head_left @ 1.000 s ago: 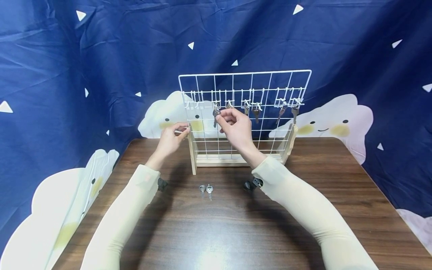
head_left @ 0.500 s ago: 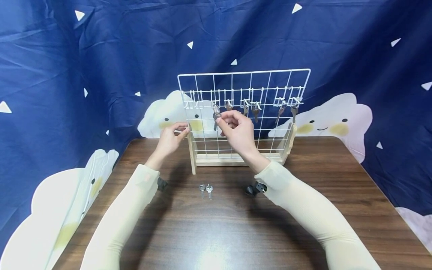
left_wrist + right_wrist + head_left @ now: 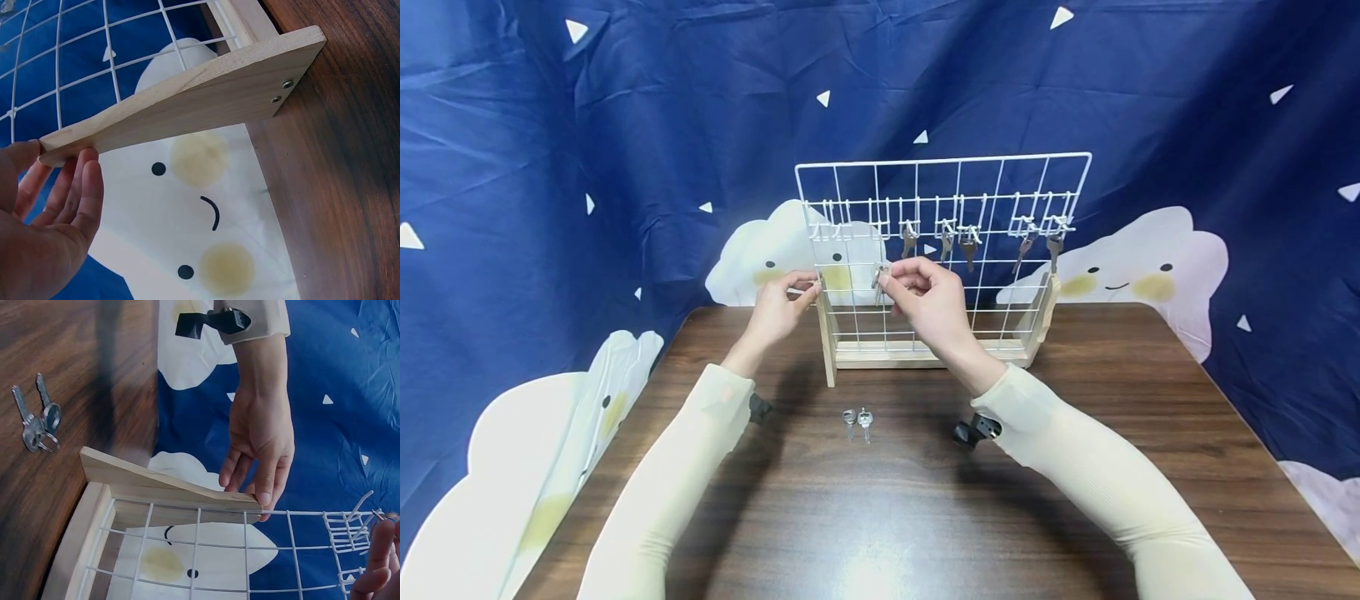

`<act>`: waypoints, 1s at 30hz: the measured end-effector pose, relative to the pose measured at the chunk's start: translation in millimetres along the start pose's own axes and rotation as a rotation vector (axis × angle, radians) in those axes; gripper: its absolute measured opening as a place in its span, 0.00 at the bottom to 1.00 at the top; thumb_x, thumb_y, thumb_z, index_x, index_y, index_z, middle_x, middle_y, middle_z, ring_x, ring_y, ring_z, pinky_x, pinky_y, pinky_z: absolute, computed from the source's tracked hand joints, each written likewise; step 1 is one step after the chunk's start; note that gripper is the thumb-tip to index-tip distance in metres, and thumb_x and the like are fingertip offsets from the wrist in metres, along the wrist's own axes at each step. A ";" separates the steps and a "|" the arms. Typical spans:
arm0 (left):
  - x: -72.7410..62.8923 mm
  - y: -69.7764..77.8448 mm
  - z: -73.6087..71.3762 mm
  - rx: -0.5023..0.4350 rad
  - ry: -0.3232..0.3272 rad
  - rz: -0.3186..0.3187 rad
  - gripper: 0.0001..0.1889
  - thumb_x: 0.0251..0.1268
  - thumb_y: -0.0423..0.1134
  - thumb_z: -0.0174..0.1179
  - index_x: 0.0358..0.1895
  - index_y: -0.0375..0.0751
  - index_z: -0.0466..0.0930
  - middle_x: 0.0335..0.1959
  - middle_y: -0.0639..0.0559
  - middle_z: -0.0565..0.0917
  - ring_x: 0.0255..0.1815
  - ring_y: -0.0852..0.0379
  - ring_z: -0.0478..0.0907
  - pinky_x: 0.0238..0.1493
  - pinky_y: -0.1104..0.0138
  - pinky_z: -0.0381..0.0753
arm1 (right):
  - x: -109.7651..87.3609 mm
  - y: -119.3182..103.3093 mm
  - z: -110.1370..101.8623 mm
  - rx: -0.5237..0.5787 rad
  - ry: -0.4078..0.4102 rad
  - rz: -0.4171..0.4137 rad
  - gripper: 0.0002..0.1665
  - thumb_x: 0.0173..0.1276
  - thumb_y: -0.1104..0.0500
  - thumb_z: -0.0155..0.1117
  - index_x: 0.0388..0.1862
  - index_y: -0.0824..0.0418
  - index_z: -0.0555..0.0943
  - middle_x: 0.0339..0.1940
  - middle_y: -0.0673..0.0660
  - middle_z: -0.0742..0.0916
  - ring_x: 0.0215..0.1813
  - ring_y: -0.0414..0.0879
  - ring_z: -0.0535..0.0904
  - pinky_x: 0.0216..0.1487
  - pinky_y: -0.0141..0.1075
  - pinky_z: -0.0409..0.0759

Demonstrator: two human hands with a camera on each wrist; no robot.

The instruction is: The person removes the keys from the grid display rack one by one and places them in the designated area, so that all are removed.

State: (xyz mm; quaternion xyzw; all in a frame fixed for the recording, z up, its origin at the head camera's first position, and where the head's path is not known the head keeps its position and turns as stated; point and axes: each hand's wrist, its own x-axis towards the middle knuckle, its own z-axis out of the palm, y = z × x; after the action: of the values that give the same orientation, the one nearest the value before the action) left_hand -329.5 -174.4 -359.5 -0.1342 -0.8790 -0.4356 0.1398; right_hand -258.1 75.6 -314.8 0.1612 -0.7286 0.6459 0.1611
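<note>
My left hand (image 3: 781, 310) grips the upper end of the left wooden side panel (image 3: 187, 100) of a white wire grid rack (image 3: 917, 163), thumb on one face and fingers on the other. In front of the grid, my right hand (image 3: 931, 302) pinches a small metal key (image 3: 877, 277) between thumb and fingers, below the row of hooks. The fingers partly hide this key. Farther right, several keys (image 3: 968, 248) hang from white hooks on the grid. Two silver keys (image 3: 865, 423) lie side by side on the table in front of the rack.
The rack stands on a brown wood-grain table (image 3: 880, 517) on a pale wooden base bar (image 3: 887, 358). Close behind hangs a blue curtain (image 3: 700, 100) with white clouds and triangles. Hooks (image 3: 835, 233) at the grid's left hold no keys.
My right hand has moved down a little with the key, which hung at a hook and now sits below it, off the hook. The left hand has stayed on the wooden panel.
</note>
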 end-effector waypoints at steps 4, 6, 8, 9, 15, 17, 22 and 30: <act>-0.2 0.6 0.1 -0.003 -0.001 0.004 0.16 0.70 0.41 0.62 0.57 0.39 0.82 0.49 0.38 0.88 0.48 0.41 0.87 0.51 0.54 0.88 | -4.3 1.8 0.0 0.004 -0.015 0.046 0.11 0.64 0.57 0.72 0.42 0.62 0.84 0.26 0.49 0.89 0.21 0.38 0.82 0.29 0.31 0.86; -0.3 0.7 0.0 0.000 -0.002 0.002 0.16 0.70 0.41 0.62 0.57 0.39 0.82 0.49 0.38 0.88 0.48 0.41 0.87 0.51 0.55 0.88 | -6.4 2.8 -0.5 0.001 -0.029 0.068 0.12 0.64 0.57 0.72 0.42 0.62 0.84 0.25 0.46 0.89 0.21 0.38 0.82 0.29 0.31 0.86; -0.4 1.1 -0.1 0.003 -0.002 -0.002 0.16 0.70 0.41 0.62 0.57 0.39 0.82 0.49 0.38 0.88 0.49 0.41 0.87 0.51 0.55 0.88 | -8.3 3.7 -1.0 -0.004 -0.044 0.089 0.12 0.64 0.56 0.72 0.43 0.62 0.84 0.25 0.43 0.89 0.21 0.39 0.83 0.30 0.31 0.86; -0.5 1.3 -0.3 0.006 -0.001 -0.003 0.16 0.71 0.41 0.62 0.57 0.40 0.82 0.49 0.38 0.88 0.49 0.41 0.87 0.51 0.55 0.88 | -9.2 4.4 -1.3 -0.007 -0.051 0.100 0.12 0.64 0.56 0.72 0.43 0.62 0.84 0.24 0.41 0.89 0.21 0.39 0.83 0.30 0.31 0.86; -0.8 2.0 -0.9 0.005 -0.004 0.001 0.16 0.71 0.41 0.62 0.57 0.39 0.82 0.50 0.38 0.87 0.49 0.41 0.87 0.51 0.54 0.88 | -15.3 9.9 -3.7 -0.049 -0.087 0.136 0.11 0.64 0.56 0.71 0.42 0.61 0.84 0.23 0.41 0.89 0.21 0.40 0.83 0.27 0.29 0.82; -0.7 2.2 -1.2 0.004 -0.004 0.001 0.17 0.71 0.41 0.62 0.57 0.39 0.82 0.50 0.38 0.87 0.49 0.41 0.87 0.51 0.54 0.88 | -17.4 12.3 -4.7 -0.063 -0.097 0.151 0.11 0.64 0.56 0.72 0.42 0.60 0.84 0.24 0.42 0.89 0.21 0.41 0.83 0.25 0.29 0.78; -0.1 2.3 -1.5 0.004 -0.004 0.000 0.16 0.70 0.41 0.62 0.57 0.40 0.82 0.50 0.38 0.88 0.49 0.41 0.87 0.51 0.54 0.88 | -22.3 21.7 -6.3 -0.071 -0.128 0.210 0.11 0.64 0.55 0.72 0.41 0.59 0.84 0.26 0.48 0.91 0.22 0.43 0.82 0.25 0.29 0.73; 0.2 1.4 -1.2 -0.009 -0.009 -0.008 0.16 0.71 0.41 0.62 0.58 0.39 0.82 0.49 0.38 0.88 0.47 0.42 0.88 0.49 0.55 0.88 | -27.3 37.2 -4.4 -0.015 -0.172 0.299 0.10 0.63 0.59 0.71 0.40 0.62 0.83 0.29 0.54 0.92 0.20 0.41 0.79 0.25 0.29 0.74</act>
State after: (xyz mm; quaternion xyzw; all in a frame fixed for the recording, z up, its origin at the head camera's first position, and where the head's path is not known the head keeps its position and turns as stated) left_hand -329.0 -174.5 -357.7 -0.1330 -0.8782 -0.4396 0.1334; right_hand -250.0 84.9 -359.5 0.1044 -0.7606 0.6408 0.0013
